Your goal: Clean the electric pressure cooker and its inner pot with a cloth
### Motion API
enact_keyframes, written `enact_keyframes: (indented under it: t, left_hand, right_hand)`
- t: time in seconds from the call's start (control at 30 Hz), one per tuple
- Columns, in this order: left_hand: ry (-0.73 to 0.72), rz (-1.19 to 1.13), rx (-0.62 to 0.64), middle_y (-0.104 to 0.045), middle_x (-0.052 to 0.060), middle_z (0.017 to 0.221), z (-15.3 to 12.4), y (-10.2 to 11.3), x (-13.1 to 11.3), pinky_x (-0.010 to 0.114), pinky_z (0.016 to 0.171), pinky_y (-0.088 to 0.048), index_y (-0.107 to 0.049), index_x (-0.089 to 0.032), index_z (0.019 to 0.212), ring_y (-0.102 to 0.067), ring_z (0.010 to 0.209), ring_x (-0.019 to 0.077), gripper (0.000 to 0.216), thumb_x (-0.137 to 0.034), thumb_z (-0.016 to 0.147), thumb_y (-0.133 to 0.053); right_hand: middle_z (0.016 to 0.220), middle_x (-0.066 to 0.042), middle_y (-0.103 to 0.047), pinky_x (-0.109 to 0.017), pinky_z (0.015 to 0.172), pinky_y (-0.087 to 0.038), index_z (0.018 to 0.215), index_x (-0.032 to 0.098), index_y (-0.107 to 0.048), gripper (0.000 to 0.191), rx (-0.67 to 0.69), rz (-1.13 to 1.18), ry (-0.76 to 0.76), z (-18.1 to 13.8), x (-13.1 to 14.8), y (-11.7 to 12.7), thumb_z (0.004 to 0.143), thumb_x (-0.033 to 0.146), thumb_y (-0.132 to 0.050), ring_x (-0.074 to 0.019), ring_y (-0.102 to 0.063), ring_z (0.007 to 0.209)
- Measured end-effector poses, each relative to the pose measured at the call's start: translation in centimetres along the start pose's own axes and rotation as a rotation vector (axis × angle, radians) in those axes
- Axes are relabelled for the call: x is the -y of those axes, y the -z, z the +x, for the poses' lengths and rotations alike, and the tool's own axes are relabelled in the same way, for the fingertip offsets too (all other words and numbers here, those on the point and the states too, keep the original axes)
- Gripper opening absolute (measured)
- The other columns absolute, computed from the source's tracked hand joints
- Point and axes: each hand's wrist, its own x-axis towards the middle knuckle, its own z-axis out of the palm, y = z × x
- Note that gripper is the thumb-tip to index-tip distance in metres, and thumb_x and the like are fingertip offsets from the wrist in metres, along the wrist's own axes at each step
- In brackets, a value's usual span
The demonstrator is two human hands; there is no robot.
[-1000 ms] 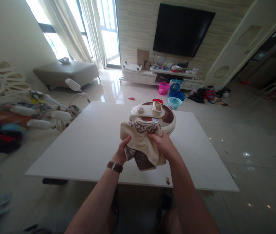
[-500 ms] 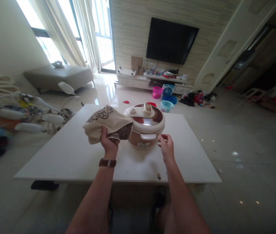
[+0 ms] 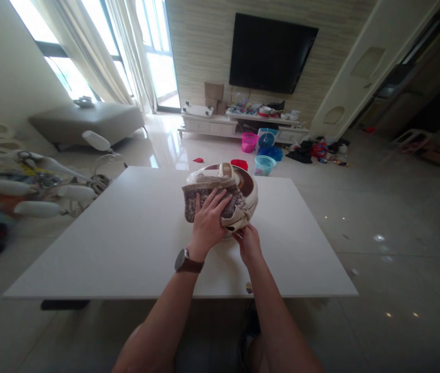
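Observation:
A cream and brown electric pressure cooker [image 3: 251, 201] stands on the white table [image 3: 134, 248]. A beige cloth with a dark patterned face [image 3: 191, 204] covers much of its front and part of the lid. My left hand [image 3: 208, 223], with a watch on the wrist, lies flat over the cloth, fingers spread, against the cooker. My right hand [image 3: 249, 243] is at the cooker's lower front, by the cloth's bottom edge, with its fingers curled. What those fingers hold is hidden. The cooker's front handle is behind the cloth and hands.
A small sticker [image 3: 248, 288] is at the table's front edge. Beyond the table are a blue basket [image 3: 265, 165], a pink basket [image 3: 249, 142] and a cluttered TV cabinet [image 3: 208, 124]. A lamp with several white shades [image 3: 37, 209] is at the left.
My left hand has moved right and laid the cloth over the cooker's front, its fingers now spread on top. My right hand has moved left and down to the cooker's lower front.

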Motion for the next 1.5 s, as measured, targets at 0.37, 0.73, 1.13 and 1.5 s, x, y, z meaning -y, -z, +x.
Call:
enact_keyframes:
  t: [0.37,0.73,1.13,1.5]
  left_hand:
    - [0.375,-0.336,-0.69,-0.073,0.014,0.136,-3.0,-5.6,8.0,0.049,0.126,-0.042,-0.069,-0.018,0.132,-0.063,0.137,0.0309,0.044,-0.032,0.089,-0.07]
    - [0.658,-0.577,-0.765,-0.07,0.01,0.132,-7.1,-10.7,4.5,0.047,0.131,-0.034,-0.068,-0.023,0.117,-0.058,0.139,0.0264,0.027,-0.031,0.091,-0.07]
    - [0.728,-0.683,-0.664,-0.071,0.009,0.132,-9.4,-11.4,0.3,0.044,0.126,-0.041,-0.069,-0.024,0.117,-0.062,0.134,0.0252,0.025,-0.033,0.093,-0.068]
    - [0.767,-0.702,-0.647,-0.062,0.011,0.155,-3.6,-9.3,11.6,0.043,0.127,-0.042,-0.061,-0.023,0.147,-0.057,0.146,0.0244,0.051,-0.042,0.1,-0.067]
  right_hand:
    - [0.063,0.003,-0.063,-0.026,0.06,-0.042,0.063,0.021,-0.064,0.041,-0.009,0.037,-0.006,0.3,0.8,-0.5,0.049,0.047,-0.092,-0.0123,-0.054,0.062]
    - [0.062,0.003,-0.066,-0.025,0.057,-0.041,0.064,0.02,-0.066,0.044,-0.001,0.026,-0.031,0.6,1.0,-0.2,0.047,0.046,-0.098,-0.012,-0.058,0.059]
    - [0.062,0.003,-0.068,-0.024,0.054,-0.04,0.066,0.021,-0.068,0.049,0.015,-0.023,-0.021,0.3,1.3,-0.1,0.045,0.049,-0.101,-0.0119,-0.061,0.057]
    - [0.065,0.002,-0.068,-0.026,0.06,-0.047,0.066,0.021,-0.067,0.052,0.092,-0.051,-0.054,0.8,0.6,-1.7,0.043,0.052,-0.102,-0.0133,-0.063,0.061]
